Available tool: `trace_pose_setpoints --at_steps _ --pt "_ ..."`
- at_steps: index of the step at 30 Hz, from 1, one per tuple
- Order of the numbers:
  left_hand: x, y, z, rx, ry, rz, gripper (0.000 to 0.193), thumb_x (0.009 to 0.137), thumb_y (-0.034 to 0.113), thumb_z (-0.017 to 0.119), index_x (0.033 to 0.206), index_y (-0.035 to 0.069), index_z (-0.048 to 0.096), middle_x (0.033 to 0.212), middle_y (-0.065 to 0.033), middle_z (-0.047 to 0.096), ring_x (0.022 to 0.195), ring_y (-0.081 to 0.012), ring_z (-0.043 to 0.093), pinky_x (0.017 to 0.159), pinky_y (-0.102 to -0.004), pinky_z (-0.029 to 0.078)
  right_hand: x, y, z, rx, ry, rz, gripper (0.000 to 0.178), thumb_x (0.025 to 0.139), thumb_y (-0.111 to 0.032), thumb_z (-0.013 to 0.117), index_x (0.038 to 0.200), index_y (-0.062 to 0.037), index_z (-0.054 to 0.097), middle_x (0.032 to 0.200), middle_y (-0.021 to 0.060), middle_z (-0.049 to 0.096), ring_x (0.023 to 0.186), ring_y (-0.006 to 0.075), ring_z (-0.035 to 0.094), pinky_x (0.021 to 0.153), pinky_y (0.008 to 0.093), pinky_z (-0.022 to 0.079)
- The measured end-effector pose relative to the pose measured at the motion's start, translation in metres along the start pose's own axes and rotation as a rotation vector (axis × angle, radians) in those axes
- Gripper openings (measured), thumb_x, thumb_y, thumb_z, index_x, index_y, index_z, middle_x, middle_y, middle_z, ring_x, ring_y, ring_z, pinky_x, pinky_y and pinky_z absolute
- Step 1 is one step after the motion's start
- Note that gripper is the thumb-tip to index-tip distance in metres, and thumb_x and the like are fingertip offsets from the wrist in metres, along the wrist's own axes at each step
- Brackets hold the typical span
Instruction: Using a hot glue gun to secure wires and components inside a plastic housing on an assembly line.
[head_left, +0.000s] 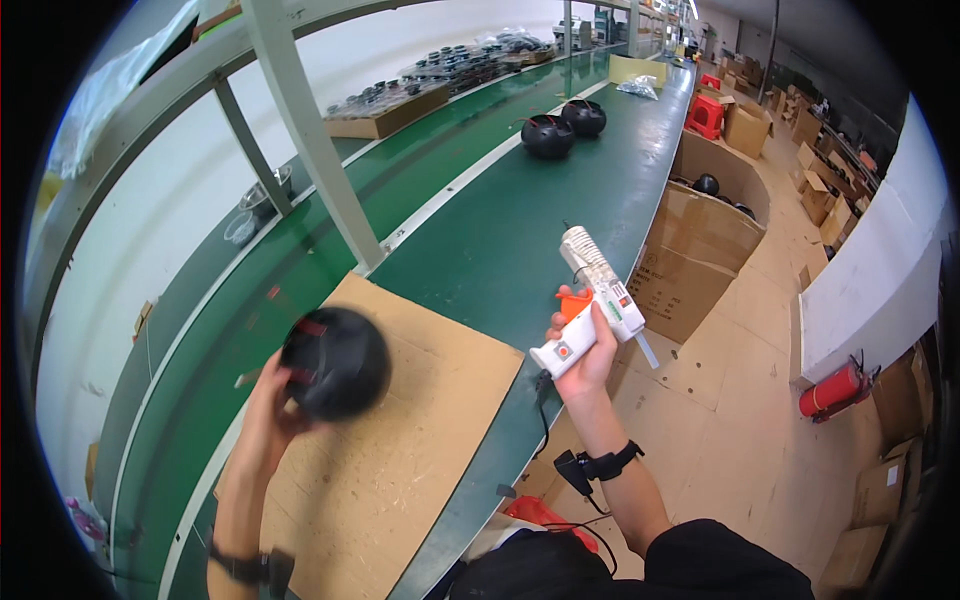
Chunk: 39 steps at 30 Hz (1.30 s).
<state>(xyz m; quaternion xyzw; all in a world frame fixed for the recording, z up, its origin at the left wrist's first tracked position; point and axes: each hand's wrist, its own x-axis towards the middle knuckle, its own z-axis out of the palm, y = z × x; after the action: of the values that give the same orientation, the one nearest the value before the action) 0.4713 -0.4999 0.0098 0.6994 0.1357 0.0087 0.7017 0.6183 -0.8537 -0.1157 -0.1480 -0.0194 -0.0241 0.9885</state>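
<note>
My left hand point(272, 402) grips a round black shell point(345, 365) from its left side, above a flat cardboard sheet point(420, 430) on the bench. Motion blurs the shell, and reddish wires show near its top left. In my right hand point(590, 345) is a white glue gun point(590, 290) with an orange trigger, my fingers wrapped round its handle. Its nozzle points up and away, over the bench's right edge. A glue stick point(647, 350) juts from its back end, and a black cord point(544, 410) hangs from the handle.
Two black round shells point(548, 136) with red wires stand farther up the green bench point(480, 235). A metal post point(310, 130) rises at the bench's left. Beside the right edge stands a big carton point(690, 250) holding black shells. A fire extinguisher point(835, 388) is at far right.
</note>
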Motion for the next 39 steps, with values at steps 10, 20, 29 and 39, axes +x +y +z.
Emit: trace_pose_setpoints --at_steps 10,20,29,39 --pt "0.227 -0.003 0.158 0.007 -0.235 -0.022 0.062 0.101 0.039 0.052 0.153 0.014 0.028 0.156 -0.0158 0.031 0.135 -0.0369 0.047 0.095 -0.0574 0.055 -0.003 0.008 0.005 -0.103 0.048 0.099 0.018 0.104 -0.025 0.049 0.115 -0.0123 0.053 0.115 0.0141 0.062 0.072 0.0162 0.056 0.058 0.0287 0.046" --pt "0.129 0.019 0.065 0.855 -0.614 0.533 0.046 0.098 0.032 0.062 0.136 0.006 0.057 0.126 -0.0133 0.065 0.111 -0.0202 0.064 0.092 -0.0336 0.051 0.025 -0.014 -0.011 -0.362 -0.107 0.150 0.022 0.103 -0.023 0.051 0.117 -0.0056 0.053 0.110 0.0162 0.063 0.071 0.0139 0.059 0.058 0.0265 0.052" --pt "-0.115 0.003 -0.130 0.639 -0.125 0.107 0.043 0.098 0.019 0.060 0.137 0.000 0.056 0.115 -0.0105 0.068 0.101 -0.0155 0.066 0.091 -0.0289 0.054 0.056 -0.023 -0.038 -0.324 -0.294 0.421 0.042 0.105 -0.016 0.047 0.139 0.0066 0.040 0.133 0.0216 0.054 0.081 0.0170 0.051 0.062 0.0264 0.047" --pt "-0.086 -0.074 -0.217 1.260 0.172 -0.301 0.077 0.061 0.029 0.086 0.129 0.003 0.062 0.123 -0.0164 0.067 0.113 -0.0319 0.064 0.096 -0.0385 0.052 0.052 -0.025 -0.032 0.003 -0.322 0.767 0.042 0.101 -0.021 0.057 0.135 0.0010 0.045 0.081 0.0014 0.043 0.069 0.0094 0.044 0.060 0.0233 0.041"
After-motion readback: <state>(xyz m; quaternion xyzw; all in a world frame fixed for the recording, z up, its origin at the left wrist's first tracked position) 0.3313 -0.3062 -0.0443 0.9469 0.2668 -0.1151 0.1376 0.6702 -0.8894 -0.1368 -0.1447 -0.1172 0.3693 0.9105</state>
